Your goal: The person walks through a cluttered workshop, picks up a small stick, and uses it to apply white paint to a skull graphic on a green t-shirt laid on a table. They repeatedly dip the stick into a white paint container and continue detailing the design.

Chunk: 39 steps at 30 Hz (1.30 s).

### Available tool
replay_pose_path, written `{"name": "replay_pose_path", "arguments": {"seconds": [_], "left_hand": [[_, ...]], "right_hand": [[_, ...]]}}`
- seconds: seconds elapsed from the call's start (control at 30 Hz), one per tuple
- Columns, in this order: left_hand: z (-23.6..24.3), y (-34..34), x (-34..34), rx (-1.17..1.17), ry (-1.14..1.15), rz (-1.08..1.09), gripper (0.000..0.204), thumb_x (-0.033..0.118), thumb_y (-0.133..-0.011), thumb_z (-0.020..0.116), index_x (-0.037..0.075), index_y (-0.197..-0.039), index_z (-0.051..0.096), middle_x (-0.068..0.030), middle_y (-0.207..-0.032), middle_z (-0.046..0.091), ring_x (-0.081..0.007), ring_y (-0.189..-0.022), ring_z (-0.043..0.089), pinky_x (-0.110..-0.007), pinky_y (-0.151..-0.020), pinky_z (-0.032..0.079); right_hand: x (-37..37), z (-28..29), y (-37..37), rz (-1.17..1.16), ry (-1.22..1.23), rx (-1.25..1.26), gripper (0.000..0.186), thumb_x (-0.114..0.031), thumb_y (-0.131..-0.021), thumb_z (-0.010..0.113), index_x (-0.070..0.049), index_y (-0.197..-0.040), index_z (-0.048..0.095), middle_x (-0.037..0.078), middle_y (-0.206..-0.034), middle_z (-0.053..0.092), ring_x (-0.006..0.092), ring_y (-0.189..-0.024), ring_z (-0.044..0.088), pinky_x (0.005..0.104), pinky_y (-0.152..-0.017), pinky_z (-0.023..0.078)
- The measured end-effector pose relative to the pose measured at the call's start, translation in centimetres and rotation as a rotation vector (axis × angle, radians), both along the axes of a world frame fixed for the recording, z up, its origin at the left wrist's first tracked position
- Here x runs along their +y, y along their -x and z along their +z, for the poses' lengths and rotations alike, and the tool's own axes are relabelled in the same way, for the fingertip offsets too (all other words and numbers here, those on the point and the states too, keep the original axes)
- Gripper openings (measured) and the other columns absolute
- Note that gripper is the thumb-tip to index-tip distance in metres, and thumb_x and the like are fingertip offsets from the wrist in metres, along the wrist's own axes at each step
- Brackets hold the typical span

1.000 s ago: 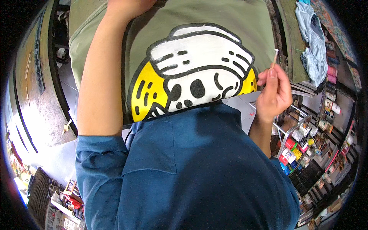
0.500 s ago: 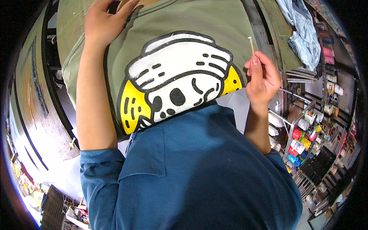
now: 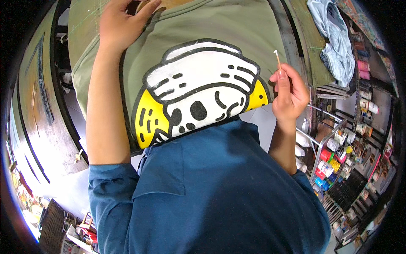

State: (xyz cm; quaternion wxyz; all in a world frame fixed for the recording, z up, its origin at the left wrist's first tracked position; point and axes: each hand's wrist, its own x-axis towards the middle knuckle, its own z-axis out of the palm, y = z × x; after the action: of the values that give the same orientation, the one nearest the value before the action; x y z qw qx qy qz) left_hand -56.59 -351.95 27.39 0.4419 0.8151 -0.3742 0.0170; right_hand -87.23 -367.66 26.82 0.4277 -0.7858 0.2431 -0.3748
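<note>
Two hands working shirt (image 3: 220, 25): our left hand (image 3: 122, 25) flat near collar, right hand (image 3: 289, 91) pinching swab (image 3: 277, 58) beside print (image 3: 198, 93); we judge touch-up underway, steady tip needed.

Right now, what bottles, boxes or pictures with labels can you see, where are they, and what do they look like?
Paint bottles: on a wire rack at the right, below the right hand; small and round, with red, green, yellow, blue and white caps.
Small pots: on shelves at the far right; white and pink, too small to tell more.
Printed picture: on the green shirt; a white, black and yellow cartoon.
</note>
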Motion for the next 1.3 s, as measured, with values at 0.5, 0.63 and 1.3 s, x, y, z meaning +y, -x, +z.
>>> {"name": "replay_pose_path", "arguments": {"seconds": [0.5,0.63,1.3], "left_hand": [[-0.3,-0.8,0.2,-0.143,-0.062,0.009,0.024,0.024,-0.080,0.078,0.004,-0.081,0.066,-0.0138,-0.081,0.065,-0.0331,-0.079,0.061,-0.041,-0.070,0.048],[-1.0,-1.0,0.5,-0.170,-0.027,0.016,0.023,0.025,-0.080,0.079,0.004,-0.083,0.068,-0.0144,-0.082,0.066,-0.0334,-0.081,0.062,-0.042,-0.072,0.049],[0.3,-1.0,1.8,-0.141,-0.160,-0.272,0.049,0.047,-0.055,0.091,0.020,-0.093,0.077,-0.0106,-0.126,0.062,-0.0329,-0.124,0.051,-0.046,-0.105,0.036]], "right_hand": [[0.5,-1.0,-0.2,-0.089,0.007,-0.005,0.022,-0.007,-0.100,0.062,0.003,-0.119,0.067,0.004,-0.081,0.069,0.0020,-0.060,0.045,0.0179,-0.054,0.034],[0.7,-0.7,-0.5,-0.103,-0.005,0.026,0.022,-0.009,-0.100,0.061,0.003,-0.119,0.067,0.004,-0.082,0.069,0.0033,-0.062,0.047,0.0181,-0.056,0.037],[5.4,1.5,-9.6,0.458,0.068,-0.013,0.012,0.005,-0.087,0.066,0.004,-0.099,0.071,0.010,-0.081,0.068,0.0128,-0.063,0.060,0.0239,-0.055,0.045]]}}
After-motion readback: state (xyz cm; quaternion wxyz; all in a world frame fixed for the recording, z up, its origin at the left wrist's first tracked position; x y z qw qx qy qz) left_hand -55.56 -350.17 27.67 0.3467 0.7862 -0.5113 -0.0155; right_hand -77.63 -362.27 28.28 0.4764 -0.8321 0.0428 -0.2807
